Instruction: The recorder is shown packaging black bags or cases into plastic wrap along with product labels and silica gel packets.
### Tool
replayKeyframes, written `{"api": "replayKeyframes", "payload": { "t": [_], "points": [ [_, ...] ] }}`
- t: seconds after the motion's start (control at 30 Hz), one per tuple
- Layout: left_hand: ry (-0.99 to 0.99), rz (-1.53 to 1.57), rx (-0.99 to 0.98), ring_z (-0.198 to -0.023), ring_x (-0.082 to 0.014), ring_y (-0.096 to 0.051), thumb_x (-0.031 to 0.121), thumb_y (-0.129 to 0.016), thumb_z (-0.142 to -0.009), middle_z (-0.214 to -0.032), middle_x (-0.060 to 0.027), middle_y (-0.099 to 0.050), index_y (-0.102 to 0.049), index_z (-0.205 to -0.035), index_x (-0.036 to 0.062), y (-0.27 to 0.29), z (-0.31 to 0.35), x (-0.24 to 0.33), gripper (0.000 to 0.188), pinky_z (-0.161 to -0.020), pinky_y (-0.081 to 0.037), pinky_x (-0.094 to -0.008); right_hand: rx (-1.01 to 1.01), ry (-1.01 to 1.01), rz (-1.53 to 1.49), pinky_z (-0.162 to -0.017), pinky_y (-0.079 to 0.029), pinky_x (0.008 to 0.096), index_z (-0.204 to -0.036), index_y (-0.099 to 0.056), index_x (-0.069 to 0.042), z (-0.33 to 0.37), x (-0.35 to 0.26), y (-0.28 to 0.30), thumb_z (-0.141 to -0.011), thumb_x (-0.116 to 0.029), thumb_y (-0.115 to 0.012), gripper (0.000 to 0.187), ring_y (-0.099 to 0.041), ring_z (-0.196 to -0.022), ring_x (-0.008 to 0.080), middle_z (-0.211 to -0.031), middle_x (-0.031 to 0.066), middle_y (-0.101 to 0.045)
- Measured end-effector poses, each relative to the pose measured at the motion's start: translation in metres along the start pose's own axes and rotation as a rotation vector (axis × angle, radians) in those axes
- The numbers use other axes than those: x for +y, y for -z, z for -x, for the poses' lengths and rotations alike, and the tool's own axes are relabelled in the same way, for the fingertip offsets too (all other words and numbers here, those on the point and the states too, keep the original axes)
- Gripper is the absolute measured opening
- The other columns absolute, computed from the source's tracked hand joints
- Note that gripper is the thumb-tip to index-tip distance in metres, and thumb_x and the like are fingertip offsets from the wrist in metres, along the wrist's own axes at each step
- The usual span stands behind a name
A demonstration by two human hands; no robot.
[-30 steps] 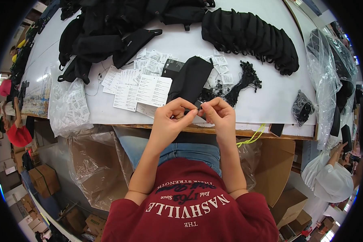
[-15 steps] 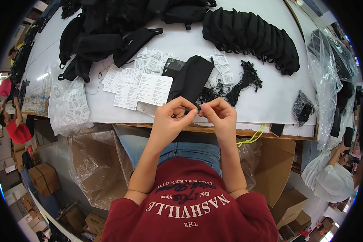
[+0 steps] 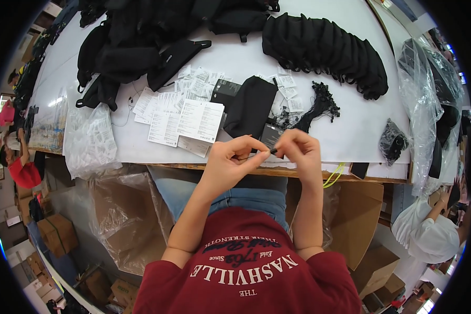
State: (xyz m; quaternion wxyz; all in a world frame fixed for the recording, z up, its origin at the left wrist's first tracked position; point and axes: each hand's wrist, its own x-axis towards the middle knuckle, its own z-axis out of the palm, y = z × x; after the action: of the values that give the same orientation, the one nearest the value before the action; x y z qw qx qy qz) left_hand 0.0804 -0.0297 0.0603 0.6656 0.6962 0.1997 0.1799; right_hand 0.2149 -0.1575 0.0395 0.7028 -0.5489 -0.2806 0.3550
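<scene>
My left hand (image 3: 235, 161) and my right hand (image 3: 302, 150) meet at the table's near edge, fingertips pinched. Between them is a small black piece (image 3: 273, 151), too small to make out; it may be a cord's end. Just beyond, a black fabric pouch (image 3: 251, 107) lies flat, with a dark printed tag (image 3: 271, 135) showing beside its near end. To the right of the pouch spreads a bundle of black tag cords (image 3: 319, 107). White printed cards (image 3: 200, 120) lie left of the pouch, near another dark tag (image 3: 225, 90).
Black bags (image 3: 125, 57) pile up at the far left, and a row of black pouches (image 3: 324, 52) curves along the far right. Plastic bags (image 3: 94, 138) rest at the table's left edge. A small bagged black bundle (image 3: 392, 141) and a phone-like dark object (image 3: 359, 170) lie at right.
Both hands have shifted slightly right and nearer, still pinched together. The pouch's near end now shows a dark tag beside it that was hidden before.
</scene>
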Motion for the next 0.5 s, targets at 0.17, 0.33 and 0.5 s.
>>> {"api": "replayKeyframes", "payload": {
  "t": [0.17,0.33,0.5],
  "points": [
    [-0.046,-0.029,-0.09,-0.051,0.0005,-0.03,0.004,-0.072,-0.079,-0.054,0.0087,-0.039,-0.069,-0.087,0.0023,-0.001,-0.007,0.012,0.008,-0.046,-0.021,-0.0196,0.234,-0.197,0.182,-0.046,-0.024,0.0175,-0.087,-0.065,-0.004,-0.021,0.03,0.038,-0.095,-0.022,-0.054,0.023,-0.034,-0.048,0.0008,-0.057,-0.0026,-0.05],
    [-0.116,-0.084,-0.25,-0.05,-0.002,-0.034,0.005,-0.074,-0.078,-0.056,0.0045,-0.046,-0.071,-0.085,0.0034,-0.008,-0.001,0.017,0.008,-0.045,-0.026,-0.0205,0.041,-0.46,0.135,-0.047,-0.03,0.0208,-0.091,-0.065,-0.003,-0.027,0.059,0.033,-0.097,-0.03,-0.053,0.031,-0.041,-0.049,0.0041,-0.055,-0.0032,-0.048],
    [-0.194,-0.077,-0.427,-0.063,-0.0091,-0.052,0.009,-0.07,-0.082,-0.083,-0.0024,-0.06,-0.068,-0.086,0.004,-0.007,-0.003,0.021,0.006,-0.054,-0.041,-0.0223,0.057,-0.276,0.16,-0.048,-0.031,0.0212,-0.077,-0.057,-0.003,-0.028,0.054,0.027,-0.096,-0.024,-0.054,0.028,-0.041,-0.051,0.0042,-0.056,-0.003,-0.05]
  ]
}}
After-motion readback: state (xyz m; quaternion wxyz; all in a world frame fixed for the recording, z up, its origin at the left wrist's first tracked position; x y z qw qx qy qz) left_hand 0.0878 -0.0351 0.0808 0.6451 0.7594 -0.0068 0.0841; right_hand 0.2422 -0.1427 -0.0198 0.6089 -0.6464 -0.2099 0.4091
